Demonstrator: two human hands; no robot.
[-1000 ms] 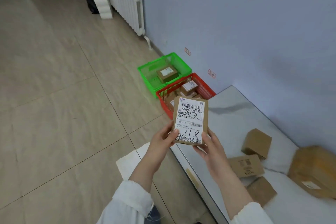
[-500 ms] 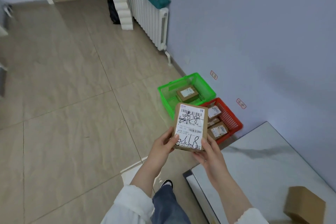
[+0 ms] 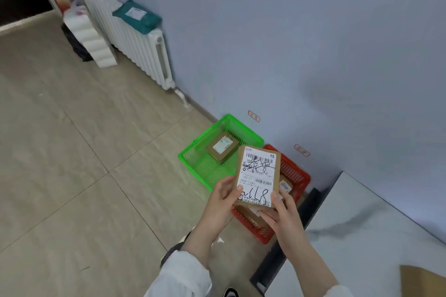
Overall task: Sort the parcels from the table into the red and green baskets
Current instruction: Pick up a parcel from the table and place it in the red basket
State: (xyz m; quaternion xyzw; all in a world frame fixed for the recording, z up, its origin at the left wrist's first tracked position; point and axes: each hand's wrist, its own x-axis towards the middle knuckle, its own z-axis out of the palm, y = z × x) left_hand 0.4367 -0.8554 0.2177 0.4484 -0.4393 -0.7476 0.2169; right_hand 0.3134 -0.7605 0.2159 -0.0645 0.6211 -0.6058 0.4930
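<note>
Left hand (image 3: 223, 194) grips parcel (image 3: 258, 175) | right hand (image 3: 281, 212) grips parcel's lower corner

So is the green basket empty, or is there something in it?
Not empty. One brown parcel with a white label lies inside the green basket, toward its far end; the near floor shows bare.

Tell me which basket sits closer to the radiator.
The green basket; the red basket lies on its far side, beside the table.
</note>
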